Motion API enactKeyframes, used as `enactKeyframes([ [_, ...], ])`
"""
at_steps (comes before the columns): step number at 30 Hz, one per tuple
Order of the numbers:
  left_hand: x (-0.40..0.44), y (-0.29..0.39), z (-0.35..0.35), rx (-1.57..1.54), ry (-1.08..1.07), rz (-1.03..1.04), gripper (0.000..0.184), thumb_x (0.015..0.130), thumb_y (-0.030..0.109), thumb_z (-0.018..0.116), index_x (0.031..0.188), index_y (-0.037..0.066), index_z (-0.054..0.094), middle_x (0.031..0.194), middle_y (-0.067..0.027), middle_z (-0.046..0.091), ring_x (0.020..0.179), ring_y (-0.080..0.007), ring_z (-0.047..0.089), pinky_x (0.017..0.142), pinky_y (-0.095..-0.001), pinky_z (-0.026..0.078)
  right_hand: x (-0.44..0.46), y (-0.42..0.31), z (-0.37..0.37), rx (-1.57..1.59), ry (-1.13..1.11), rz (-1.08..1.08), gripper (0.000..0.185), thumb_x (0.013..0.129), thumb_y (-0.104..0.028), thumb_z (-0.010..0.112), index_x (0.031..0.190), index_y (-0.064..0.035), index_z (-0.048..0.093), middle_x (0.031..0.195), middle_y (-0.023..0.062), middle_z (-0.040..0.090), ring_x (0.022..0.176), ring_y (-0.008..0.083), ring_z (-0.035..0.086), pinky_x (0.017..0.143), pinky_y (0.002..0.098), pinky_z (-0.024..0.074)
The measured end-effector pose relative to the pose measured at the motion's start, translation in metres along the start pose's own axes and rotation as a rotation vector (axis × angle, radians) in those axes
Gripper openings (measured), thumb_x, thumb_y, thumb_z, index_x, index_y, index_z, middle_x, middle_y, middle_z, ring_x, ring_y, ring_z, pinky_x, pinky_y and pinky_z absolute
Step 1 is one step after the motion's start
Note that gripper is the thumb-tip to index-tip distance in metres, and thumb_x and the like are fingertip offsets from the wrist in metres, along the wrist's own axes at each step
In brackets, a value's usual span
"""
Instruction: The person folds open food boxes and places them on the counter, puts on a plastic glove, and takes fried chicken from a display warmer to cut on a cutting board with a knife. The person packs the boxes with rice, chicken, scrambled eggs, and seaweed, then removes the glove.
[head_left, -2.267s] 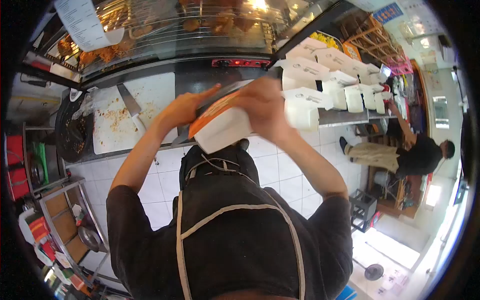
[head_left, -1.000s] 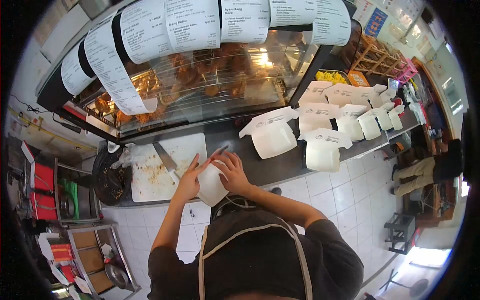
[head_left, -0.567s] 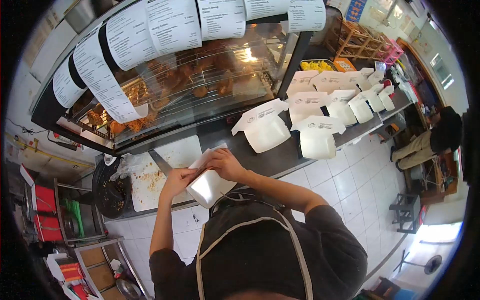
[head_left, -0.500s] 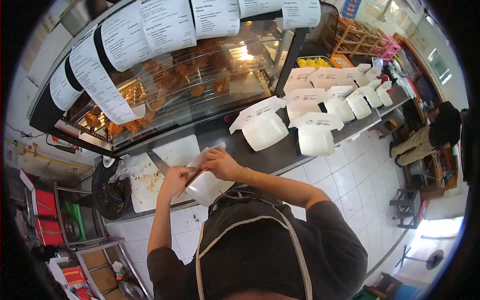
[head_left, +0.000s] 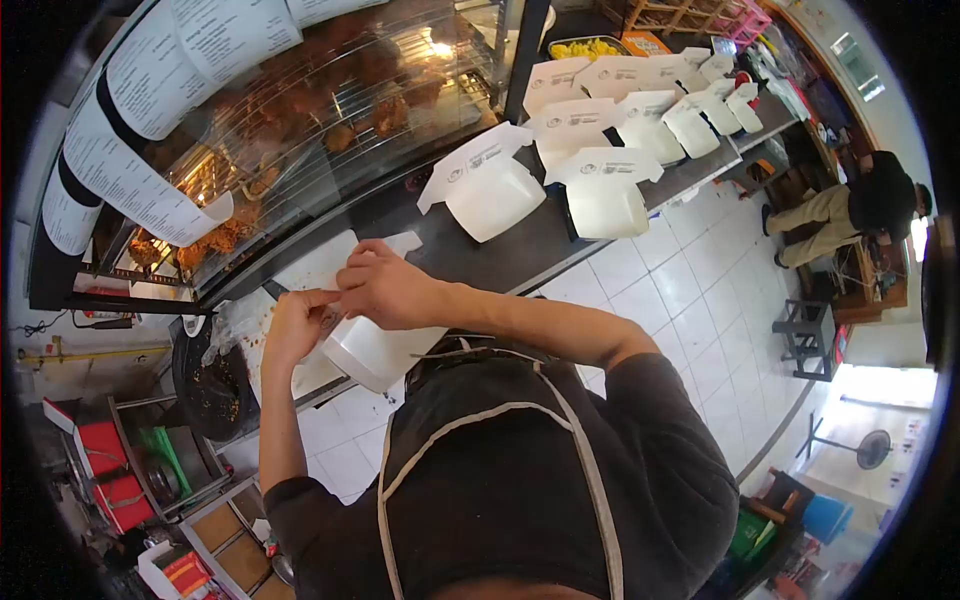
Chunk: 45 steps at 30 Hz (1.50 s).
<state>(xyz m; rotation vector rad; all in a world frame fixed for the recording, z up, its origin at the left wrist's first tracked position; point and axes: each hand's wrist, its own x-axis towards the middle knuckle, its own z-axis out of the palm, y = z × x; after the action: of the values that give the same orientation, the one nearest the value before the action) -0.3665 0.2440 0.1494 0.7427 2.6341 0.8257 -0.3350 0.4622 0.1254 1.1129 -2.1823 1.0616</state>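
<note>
A white paper box (head_left: 375, 352) is tilted over the counter's front edge, close to the apron. My left hand (head_left: 294, 325) pinches its left upper corner, fingers closed. My right hand (head_left: 385, 287) lies across the box's upper side, fingers bent and closed on its flap, the fingertips near those of my left hand. Under and behind the hands is a white cutting board (head_left: 318, 262) with brown crumbs; the knife on it is mostly hidden. Right of the hands, an open white box (head_left: 495, 203) with its lid up stands on the dark counter.
More open boxes (head_left: 608, 208) line the counter to the right, near a tray of yellow food (head_left: 585, 48). A glass case (head_left: 330, 110) with fried food stands behind the board. A black pan (head_left: 212, 390) sits at the left. Another person (head_left: 880, 200) stands far right.
Earlier the box showed an orange side; now its white side faces up. My hands have shifted along its upper edge, and my right hand has risen slightly. The view has swung.
</note>
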Motion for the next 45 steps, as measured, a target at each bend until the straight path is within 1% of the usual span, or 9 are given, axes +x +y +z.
enactKeyframes([
  [10, -0.013, -0.052, -0.004, -0.072, 0.151, -0.089, 0.029, 0.085, -0.011, 0.049, 0.104, -0.002, 0.069, 0.098, -0.0177, 0.071, 0.091, -0.0173, 0.066, 0.085, -0.0273, 0.047, 0.015, -0.009, -0.070, 0.097, 0.124, 0.043, 0.016, 0.069, -0.003, 0.073, 0.082, -0.0107, 0.069, 0.092, 0.0034, 0.060, 0.093, 0.0249, 0.058, 0.090, 0.0401, 0.0410],
  [13, -0.051, -0.082, -0.024, -0.112, 0.335, -0.190, 0.026, 0.089, -0.007, 0.050, 0.109, -0.001, 0.067, 0.105, -0.0131, 0.071, 0.096, -0.0122, 0.062, 0.088, -0.0257, 0.045, -0.026, 0.007, -0.148, 0.086, 0.171, 0.354, 0.014, 0.073, 0.003, 0.070, 0.086, -0.0015, 0.069, 0.085, 0.0100, 0.063, 0.081, 0.0239, 0.062, 0.071, 0.0318, 0.0487],
  [23, -0.081, -0.085, -0.016, -0.243, 0.566, -0.309, 0.028, 0.093, -0.002, 0.053, 0.116, 0.004, 0.067, 0.097, -0.0026, 0.068, 0.090, -0.0067, 0.056, 0.084, -0.0217, 0.042, -0.166, 0.102, -0.146, -0.040, -0.033, 0.746, 0.009, 0.077, -0.001, 0.070, 0.086, -0.0005, 0.068, 0.088, 0.0096, 0.065, 0.084, 0.0240, 0.062, 0.077, 0.0318, 0.0483],
  [26, -0.073, -0.072, -0.018, -0.264, 0.545, -0.258, 0.028, 0.093, -0.003, 0.053, 0.116, 0.004, 0.067, 0.100, -0.0041, 0.069, 0.092, -0.0074, 0.057, 0.085, -0.0226, 0.043, -0.165, 0.117, -0.138, -0.214, -0.231, 0.689, 0.030, 0.071, -0.002, 0.073, 0.101, -0.0047, 0.067, 0.107, 0.0093, 0.064, 0.106, 0.0273, 0.057, 0.093, 0.0385, 0.0438],
  [29, -0.074, -0.050, -0.024, -0.192, 0.526, -0.268, 0.028, 0.092, -0.004, 0.053, 0.116, 0.003, 0.067, 0.102, -0.0066, 0.070, 0.093, -0.0094, 0.059, 0.087, -0.0233, 0.044, -0.141, 0.099, -0.142, -0.346, 0.059, 0.607, 0.044, 0.068, -0.003, 0.076, 0.110, -0.0091, 0.065, 0.116, 0.0099, 0.060, 0.109, 0.0313, 0.054, 0.094, 0.0395, 0.0442],
  [33, -0.080, -0.027, -0.021, -0.155, 0.573, -0.208, 0.029, 0.090, -0.006, 0.053, 0.114, 0.003, 0.068, 0.103, -0.0107, 0.070, 0.093, -0.0133, 0.063, 0.086, -0.0235, 0.044, -0.105, 0.065, -0.133, -0.118, 0.153, 0.651, 0.049, 0.077, -0.003, 0.071, 0.123, -0.0069, 0.058, 0.123, 0.0114, 0.058, 0.118, 0.0290, 0.051, 0.098, 0.0377, 0.0419],
  [38, -0.087, 0.029, -0.010, -0.286, 0.624, -0.238, 0.031, 0.085, -0.011, 0.052, 0.108, 0.002, 0.069, 0.101, -0.0158, 0.070, 0.094, -0.0175, 0.065, 0.087, -0.0244, 0.046, -0.048, 0.029, -0.054, 0.502, -0.031, 0.836, 0.066, 0.081, -0.023, 0.075, 0.139, -0.0101, 0.046, 0.132, 0.0115, 0.048, 0.118, 0.0236, 0.051, 0.094, 0.0417, 0.0448],
  [42, -0.132, 0.062, 0.000, -0.212, 0.575, -0.278, 0.029, 0.085, -0.009, 0.055, 0.108, 0.001, 0.069, 0.109, -0.0145, 0.069, 0.101, -0.0195, 0.064, 0.091, -0.0271, 0.046, -0.044, 0.025, 0.030, 0.894, -0.249, 0.881, 0.062, 0.090, -0.025, 0.065, 0.141, 0.0014, 0.040, 0.135, 0.0153, 0.052, 0.123, 0.0216, 0.048, 0.104, 0.0298, 0.0346],
  [45, -0.184, 0.078, 0.010, -0.314, 0.942, -0.383, 0.032, 0.086, -0.005, 0.058, 0.116, 0.001, 0.065, 0.122, -0.0132, 0.064, 0.108, -0.0210, 0.062, 0.094, -0.0312, 0.046, -0.061, 0.007, 0.076, 1.088, -0.376, 1.025, 0.056, 0.094, -0.026, 0.059, 0.139, 0.0019, 0.042, 0.134, 0.0152, 0.052, 0.121, 0.0213, 0.050, 0.104, 0.0306, 0.0349],
])
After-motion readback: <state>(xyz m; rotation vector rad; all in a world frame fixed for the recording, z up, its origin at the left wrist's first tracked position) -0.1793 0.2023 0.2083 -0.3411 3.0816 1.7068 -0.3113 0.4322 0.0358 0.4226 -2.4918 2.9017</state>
